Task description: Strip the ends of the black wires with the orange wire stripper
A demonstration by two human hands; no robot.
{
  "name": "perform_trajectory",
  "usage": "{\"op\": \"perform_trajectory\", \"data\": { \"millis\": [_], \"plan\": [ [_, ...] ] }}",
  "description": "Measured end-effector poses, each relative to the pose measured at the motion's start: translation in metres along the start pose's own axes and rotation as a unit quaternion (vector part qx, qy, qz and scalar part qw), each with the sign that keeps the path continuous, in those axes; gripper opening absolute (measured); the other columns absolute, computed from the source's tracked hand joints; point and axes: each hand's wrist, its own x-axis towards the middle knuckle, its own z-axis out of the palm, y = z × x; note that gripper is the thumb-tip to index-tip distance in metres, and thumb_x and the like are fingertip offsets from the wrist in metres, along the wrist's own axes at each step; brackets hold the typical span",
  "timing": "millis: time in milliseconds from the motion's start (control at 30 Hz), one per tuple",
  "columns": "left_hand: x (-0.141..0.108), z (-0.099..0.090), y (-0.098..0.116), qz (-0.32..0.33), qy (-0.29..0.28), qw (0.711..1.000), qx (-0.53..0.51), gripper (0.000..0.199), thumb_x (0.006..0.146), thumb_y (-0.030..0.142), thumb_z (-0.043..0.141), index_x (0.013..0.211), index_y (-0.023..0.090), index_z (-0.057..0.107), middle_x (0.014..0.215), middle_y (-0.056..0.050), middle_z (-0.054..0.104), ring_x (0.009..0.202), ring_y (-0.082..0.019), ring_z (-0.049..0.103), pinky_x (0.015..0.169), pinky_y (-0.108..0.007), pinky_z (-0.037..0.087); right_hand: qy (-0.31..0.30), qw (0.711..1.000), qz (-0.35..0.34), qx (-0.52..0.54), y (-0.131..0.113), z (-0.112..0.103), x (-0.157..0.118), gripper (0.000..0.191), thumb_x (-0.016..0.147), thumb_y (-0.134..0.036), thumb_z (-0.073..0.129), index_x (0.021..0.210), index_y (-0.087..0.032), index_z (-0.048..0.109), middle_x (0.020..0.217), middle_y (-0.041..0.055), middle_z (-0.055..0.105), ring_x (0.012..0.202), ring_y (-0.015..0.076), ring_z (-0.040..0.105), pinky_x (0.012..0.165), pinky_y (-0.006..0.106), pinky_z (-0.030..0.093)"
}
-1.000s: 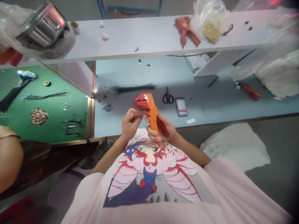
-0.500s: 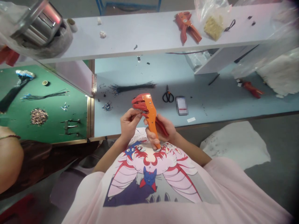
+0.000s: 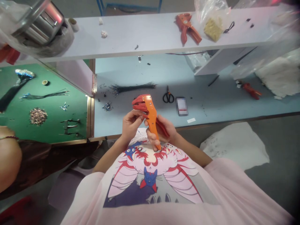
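Above a blue workbench (image 3: 211, 104), right hand (image 3: 164, 129) grips an orange wire stripper (image 3: 152, 120); left hand (image 3: 131, 125) pinches its red head (image 3: 140, 103).

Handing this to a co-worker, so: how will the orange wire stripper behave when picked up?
The orange wire stripper looks stiff, with a hard moulded body, and probably light, since the right hand seems to grip it easily. Its red handle seems hinged, so it may give when squeezed.
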Motion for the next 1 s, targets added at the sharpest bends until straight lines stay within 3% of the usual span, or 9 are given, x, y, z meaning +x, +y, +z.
{"op": "perform_trajectory", "data": {
  "millis": [133,367,467,600,700,800,900,1000],
  "plan": [
    [0.001,-0.001,-0.001,-0.009,0.01,1.0,0.006,0.018,0.07,0.034,0.073,0.072,0.018,0.065,0.071,0.0,0.063,0.065,-0.01,0.058,0.062,-0.023,0.045,0.051,0.998,0.014,-0.02,0.0,0.003,0.001,0.068,0.091,-0.05,-0.015,0.116,-0.017,0.038,0.058,-0.0021,0.05,0.038,0.0123,0.048,0.042,0.032,0.05],
    [0.003,-0.005,-0.011,-0.023,0.036,0.999,0.026,0.018,0.07,0.034,0.072,0.073,0.018,0.065,0.07,0.0,0.063,0.066,-0.01,0.057,0.063,-0.023,0.044,0.06,0.998,-0.009,-0.007,-0.001,-0.001,0.005,0.061,0.094,-0.05,-0.008,0.102,-0.02,0.045,0.056,-0.0043,0.046,0.035,0.0096,0.041,0.036,0.026,0.046],
    [0.012,-0.007,-0.025,-0.051,0.062,0.995,0.052,0.015,0.071,0.031,0.069,0.074,0.017,0.065,0.065,0.001,0.061,0.061,-0.009,0.054,0.062,-0.022,0.043,0.083,0.996,-0.025,0.015,-0.004,-0.016,0.015,0.059,0.094,-0.05,-0.005,0.098,-0.022,0.047,0.054,-0.0062,0.043,0.032,0.0074,0.034,0.033,0.021,0.042],
    [0.032,-0.011,-0.061,-0.078,0.083,0.987,0.113,0.012,0.073,0.027,0.063,0.075,0.015,0.064,0.073,-0.001,0.064,0.068,-0.011,0.056,0.068,-0.023,0.044,0.144,0.987,-0.051,0.042,-0.011,-0.049,0.038,0.055,0.096,-0.049,0.003,0.091,-0.02,0.049,0.049,-0.0088,0.035,0.029,0.0047,0.023,0.03,0.014,0.031],
    [0.05,-0.023,-0.093,-0.118,0.106,0.967,0.199,0.011,0.073,0.023,0.06,0.077,0.015,0.065,0.076,-0.002,0.066,0.071,-0.011,0.057,0.072,-0.024,0.044,0.201,0.976,-0.071,0.048,-0.018,-0.076,0.052,0.053,0.096,-0.051,0.007,0.091,-0.018,0.049,0.052,-0.0062,0.043,0.033,0.0066,0.035,0.035,0.017,0.038],
    [0.062,-0.045,-0.116,-0.144,0.135,0.953,0.228,0.009,0.071,0.019,0.06,0.073,0.013,0.065,0.071,-0.004,0.065,0.068,-0.012,0.056,0.07,-0.024,0.043,0.256,0.963,-0.079,0.025,-0.024,-0.098,0.052,0.052,0.094,-0.053,0.013,0.092,-0.016,0.049,0.067,0.0024,0.058,0.054,0.0132,0.056,0.054,0.031,0.052],
    [0.066,-0.07,-0.125,-0.162,0.156,0.944,0.242,0.009,0.07,0.019,0.059,0.073,0.012,0.065,0.073,-0.004,0.065,0.069,-0.012,0.056,0.071,-0.024,0.042,0.366,0.923,-0.024,-0.116,-0.023,-0.119,0.043,0.046,0.093,-0.051,0.02,0.091,-0.015,0.048,0.074,0.0069,0.061,0.066,0.0179,0.062,0.064,0.036,0.053],
    [0.063,-0.089,-0.122,-0.175,0.167,0.937,0.252,0.012,0.07,0.021,0.059,0.077,0.013,0.065,0.073,-0.003,0.065,0.067,-0.011,0.054,0.068,-0.023,0.041,0.491,0.821,0.04,-0.289,-0.014,-0.141,0.033,0.036,0.092,-0.047,0.03,0.091,-0.015,0.048,0.07,0.0066,0.061,0.062,0.0185,0.061,0.064,0.036,0.051]
  ]
}}
